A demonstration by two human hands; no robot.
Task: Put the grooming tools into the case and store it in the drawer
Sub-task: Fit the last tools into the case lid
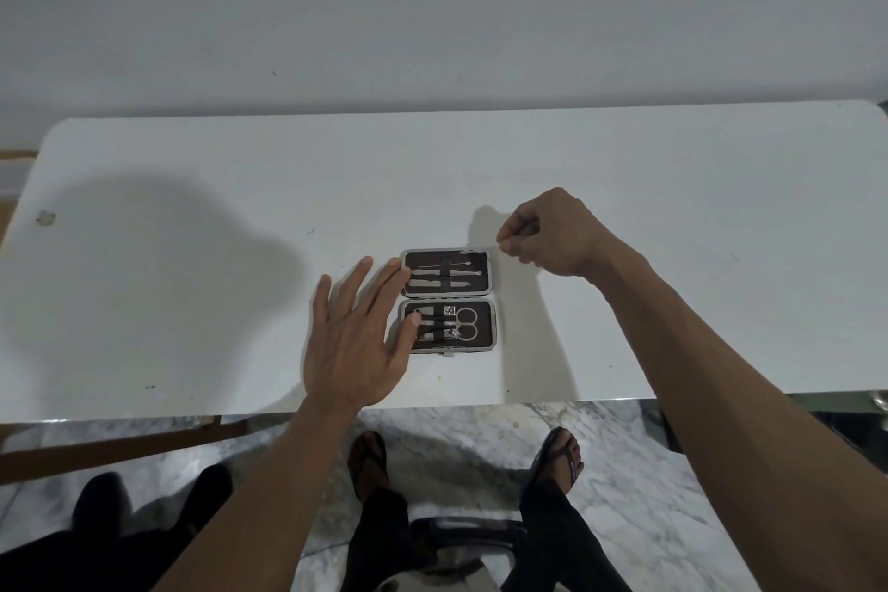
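Your left hand, fingers spread, is resting on the open case near the desk's front edge while your right hand is pinching a thin tool above it.

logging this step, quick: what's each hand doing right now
Left hand: open, straight fingers resting on the open case.
Right hand: pinching a thin metal tool over the case.
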